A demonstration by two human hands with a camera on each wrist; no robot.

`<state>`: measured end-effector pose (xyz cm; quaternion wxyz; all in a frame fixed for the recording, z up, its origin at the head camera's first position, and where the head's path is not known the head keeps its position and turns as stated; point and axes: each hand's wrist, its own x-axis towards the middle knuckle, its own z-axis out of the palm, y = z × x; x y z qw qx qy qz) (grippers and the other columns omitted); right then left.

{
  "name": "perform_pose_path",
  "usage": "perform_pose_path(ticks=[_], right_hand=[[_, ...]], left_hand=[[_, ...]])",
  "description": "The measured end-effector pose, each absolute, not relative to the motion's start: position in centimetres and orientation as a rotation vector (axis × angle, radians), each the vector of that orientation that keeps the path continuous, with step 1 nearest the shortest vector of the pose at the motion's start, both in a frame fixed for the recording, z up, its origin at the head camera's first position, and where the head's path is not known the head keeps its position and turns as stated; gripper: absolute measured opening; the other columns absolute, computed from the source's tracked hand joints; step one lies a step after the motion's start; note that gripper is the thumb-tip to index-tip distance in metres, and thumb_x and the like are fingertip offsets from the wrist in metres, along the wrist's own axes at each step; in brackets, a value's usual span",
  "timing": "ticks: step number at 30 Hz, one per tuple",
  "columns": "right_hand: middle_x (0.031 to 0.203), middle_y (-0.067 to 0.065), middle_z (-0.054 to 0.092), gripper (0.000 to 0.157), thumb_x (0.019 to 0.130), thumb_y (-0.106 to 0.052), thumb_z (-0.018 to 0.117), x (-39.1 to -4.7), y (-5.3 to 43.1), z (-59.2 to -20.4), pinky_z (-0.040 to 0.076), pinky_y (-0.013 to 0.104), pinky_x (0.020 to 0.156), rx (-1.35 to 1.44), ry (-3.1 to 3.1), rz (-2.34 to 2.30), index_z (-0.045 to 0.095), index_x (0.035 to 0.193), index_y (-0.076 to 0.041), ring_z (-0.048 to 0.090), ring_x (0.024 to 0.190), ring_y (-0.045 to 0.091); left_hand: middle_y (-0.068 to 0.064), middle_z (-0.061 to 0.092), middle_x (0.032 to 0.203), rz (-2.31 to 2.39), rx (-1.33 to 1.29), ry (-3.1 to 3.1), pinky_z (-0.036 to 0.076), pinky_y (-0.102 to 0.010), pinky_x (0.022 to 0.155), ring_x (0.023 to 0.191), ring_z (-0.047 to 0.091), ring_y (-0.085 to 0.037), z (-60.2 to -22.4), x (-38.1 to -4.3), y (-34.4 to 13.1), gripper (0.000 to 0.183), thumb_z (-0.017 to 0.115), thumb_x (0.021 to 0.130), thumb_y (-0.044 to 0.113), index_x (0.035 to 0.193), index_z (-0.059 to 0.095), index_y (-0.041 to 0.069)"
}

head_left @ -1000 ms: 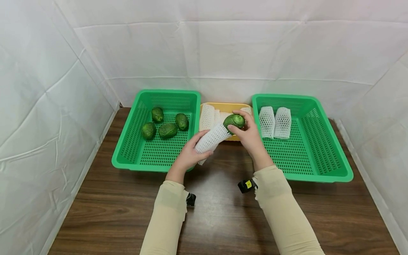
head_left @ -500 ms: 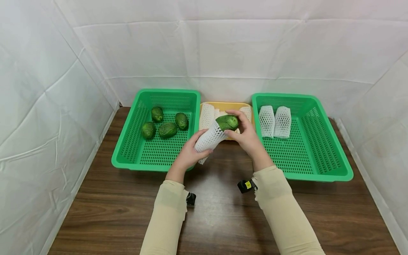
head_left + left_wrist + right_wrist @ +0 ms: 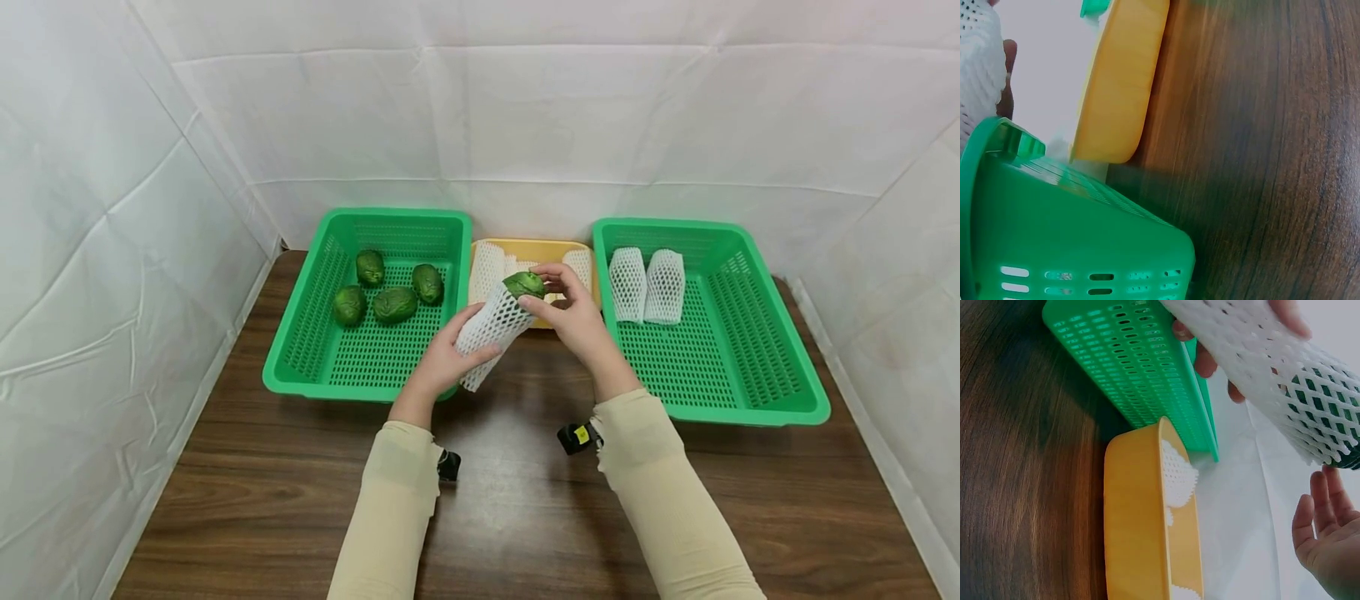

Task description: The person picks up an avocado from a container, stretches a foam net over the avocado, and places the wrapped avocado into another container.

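My left hand point(image 3: 448, 357) grips a white foam net sleeve point(image 3: 491, 327) with the thumb across the front. A dark green, wrinkled oblong fruit point(image 3: 525, 284) sits mostly inside the sleeve, its end poking out at the upper right. The thumb and index finger of my right hand point(image 3: 576, 315) pinch that exposed end near the sleeve's mouth. In the right wrist view, the fruit shows dark through the stretched netting point(image 3: 1319, 403), and my right hand's fingertips point(image 3: 1330, 475) touch below its end. The left wrist view catches only part of the sleeve point(image 3: 979, 59) and a finger.
On the left stands a green basket point(image 3: 367, 390) with several green fruits point(image 3: 395, 306). A yellow tray point(image 3: 536, 248) of white net sleeves point(image 3: 487, 271) lies behind my hands. The green basket point(image 3: 712, 417) on the right holds two filled sleeves point(image 3: 647, 285).
The fruit has slid deeper into the net sleeve, toward the lower left. My right hand has followed it leftward, while my left hand keeps its hold on the sleeve.
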<state>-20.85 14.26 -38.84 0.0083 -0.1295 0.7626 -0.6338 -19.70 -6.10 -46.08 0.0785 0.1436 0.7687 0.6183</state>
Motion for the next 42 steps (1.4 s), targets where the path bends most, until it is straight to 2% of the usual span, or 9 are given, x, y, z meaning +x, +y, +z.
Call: perform_pose_path(ticks=[2,4,11,16,19,23,27,35,42], right_hand=[[0.118,0.017,0.047,0.041,0.088,-0.006,0.061,-20.6,14.1,-38.5,0.036,0.032,0.081,-0.379,2.384,-1.979,0.047,0.125,0.004,0.043,0.106,0.03],[0.118,0.019,0.047,0.041,0.088,-0.005,0.061,-20.5,14.1,-38.3,0.037,0.031,0.081,-0.376,2.374,-1.99,0.047,0.125,0.005,0.043,0.106,0.03],[0.115,0.019,0.048,0.038,0.088,-0.005,0.062,-20.3,13.5,-38.3,0.043,0.032,0.075,-0.391,2.351,-1.972,0.046,0.121,0.005,0.047,0.098,0.033],[0.112,0.018,0.05,0.034,0.088,-0.009,0.063,-20.3,12.9,-38.5,0.043,0.032,0.074,-0.361,2.39,-1.945,0.048,0.116,0.002,0.048,0.095,0.03],[0.109,0.018,0.053,0.032,0.088,-0.01,0.064,-20.3,12.7,-38.5,0.044,0.032,0.074,-0.353,2.398,-1.938,0.05,0.114,0.003,0.049,0.093,0.029],[0.103,0.016,0.056,0.031,0.087,-0.013,0.065,-20.4,12.6,-38.8,0.045,0.031,0.072,-0.32,2.419,-1.899,0.052,0.111,0.002,0.051,0.092,0.027],[0.103,0.012,0.057,0.029,0.087,-0.019,0.066,-21.4,13.0,-40.7,0.045,0.033,0.074,-0.336,2.432,-1.897,0.056,0.109,-0.002,0.052,0.093,0.024],[0.101,0.009,0.062,0.028,0.084,-0.024,0.07,-22.1,13.5,-41.6,0.044,0.036,0.079,-0.408,2.459,-1.857,0.063,0.106,-0.008,0.056,0.092,0.019],[0.107,0.012,0.06,0.029,0.086,-0.02,0.068,-21.9,13.3,-41.6,0.044,0.038,0.083,-0.398,2.403,-1.816,0.062,0.111,-0.007,0.054,0.099,0.022]], left_hand=[[-0.018,0.048,0.131,1.918,0.483,2.232,0.045,-0.046,0.086,0.106,0.053,-0.033,-46.1,-19.6,-6.3,0.07,0.058,0.087,0.048,0.142,0.039,0.01],[-0.022,0.048,0.131,1.973,0.517,2.157,0.045,-0.044,0.087,0.107,0.053,-0.035,-46.1,-19.6,-6.5,0.071,0.053,0.088,0.05,0.14,0.039,0.004],[-0.024,0.053,0.125,1.913,0.401,2.124,0.05,-0.035,0.08,0.1,0.058,-0.03,-45.3,-19.4,-6.3,0.047,0.051,0.096,0.011,0.14,0.039,0.001],[-0.03,0.055,0.117,1.911,0.422,2.122,0.051,-0.037,0.077,0.092,0.062,-0.03,-43.4,-18.5,-6.2,0.047,0.049,0.096,0.009,0.14,0.036,-0.004],[-0.029,0.057,0.113,1.951,0.443,2.093,0.052,-0.037,0.076,0.09,0.063,-0.028,-43.7,-18.5,-6.3,0.056,0.055,0.094,0.026,0.139,0.038,-0.002],[-0.025,0.06,0.11,1.985,0.437,2.089,0.052,-0.036,0.074,0.086,0.063,-0.024,-45.5,-19.3,-6.5,0.084,0.061,0.079,0.058,0.138,0.041,0.003],[-0.025,0.059,0.111,2.006,0.444,2.084,0.052,-0.037,0.074,0.087,0.063,-0.024,-46.0,-19.5,-6.6,0.095,0.06,0.071,0.068,0.139,0.041,0.005],[-0.028,0.055,0.117,2.037,0.443,2.037,0.051,-0.038,0.077,0.093,0.061,-0.029,-45.9,-19.4,-6.6,0.091,0.065,0.075,0.059,0.141,0.036,0.003],[-0.024,0.053,0.12,2.046,0.411,2.027,0.051,-0.039,0.078,0.096,0.059,-0.028,-45.9,-19.4,-6.6,0.071,0.064,0.085,0.036,0.143,0.034,0.008]])
